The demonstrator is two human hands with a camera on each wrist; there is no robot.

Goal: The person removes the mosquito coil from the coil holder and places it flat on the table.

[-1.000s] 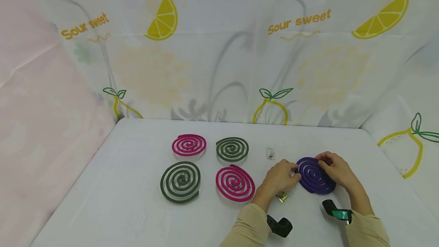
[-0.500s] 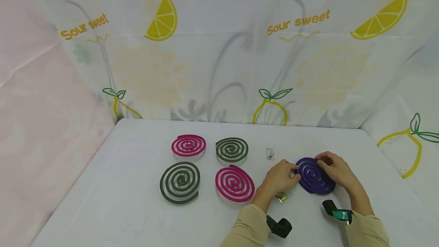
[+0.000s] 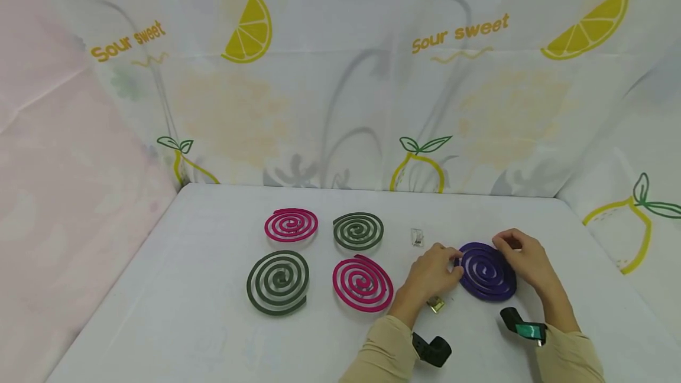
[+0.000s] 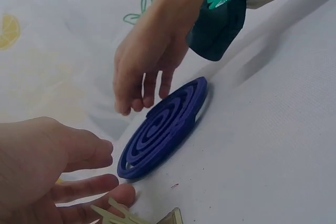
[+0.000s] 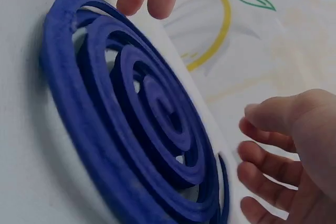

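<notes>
A purple-blue mosquito coil (image 3: 475,288) lies on the white table between both hands, its spiral rings packed close together. At its left edge is my left hand (image 3: 432,273), whose fingers appear just apart from the rim in the left wrist view. My right hand (image 3: 529,259) hovers by the coil's upper right edge. The right wrist view shows a gap between its loosely bent fingers (image 5: 268,158) and the coil (image 5: 79,114). Neither hand holds anything. A small gold metal stand (image 3: 435,304) sits beside my left wrist, partly hidden by it.
Left of the hands lie two pink coils (image 3: 355,305) (image 3: 291,210) and two dark green coils (image 3: 251,279) (image 3: 336,235), arranged in two rows. A small silver metal piece (image 3: 417,237) lies behind my left hand. Printed cloth hangs behind the table.
My right hand has let go of the purple-blue coil and drawn slightly up and away. The coil looks rounder, its lower-left tail end no longer jutting out. The left fingers have shifted slightly.
</notes>
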